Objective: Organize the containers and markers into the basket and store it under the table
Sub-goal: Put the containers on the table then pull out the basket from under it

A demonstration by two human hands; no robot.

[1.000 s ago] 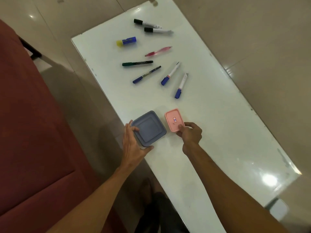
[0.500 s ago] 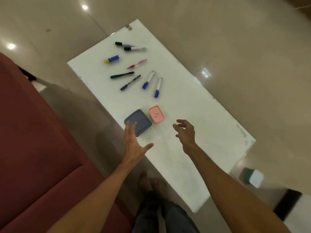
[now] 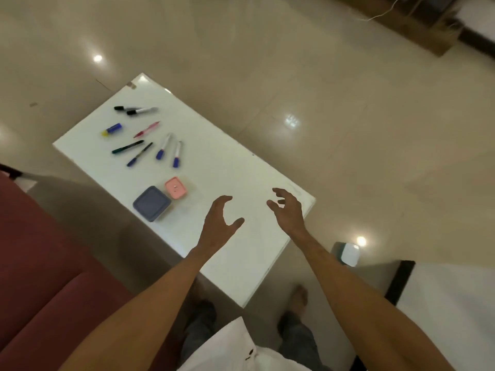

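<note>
A grey-blue lidded container (image 3: 151, 203) and a smaller pink container (image 3: 175, 187) sit side by side near the left edge of the white table (image 3: 227, 167). Several markers and pens lie scattered at the far end, among them two blue-capped markers (image 3: 169, 150), a green pen (image 3: 127, 147), a pink pen (image 3: 146, 129), two black-capped markers (image 3: 135, 110) and a blue-and-yellow glue stick (image 3: 112, 129). My left hand (image 3: 218, 223) hovers over the table's middle, fingers spread, empty. My right hand (image 3: 288, 210) floats near the right edge, open and empty. No basket is clearly in view.
A dark red sofa (image 3: 40, 263) fills the left side. A small white-and-teal object (image 3: 348, 253) stands on the floor past the table's near right corner. My feet (image 3: 297, 298) rest beside the table. Glossy tiled floor surrounds everything.
Both hands let go of the containers and moved right, away from them. The camera pulled back and up, so the table looks smaller.
</note>
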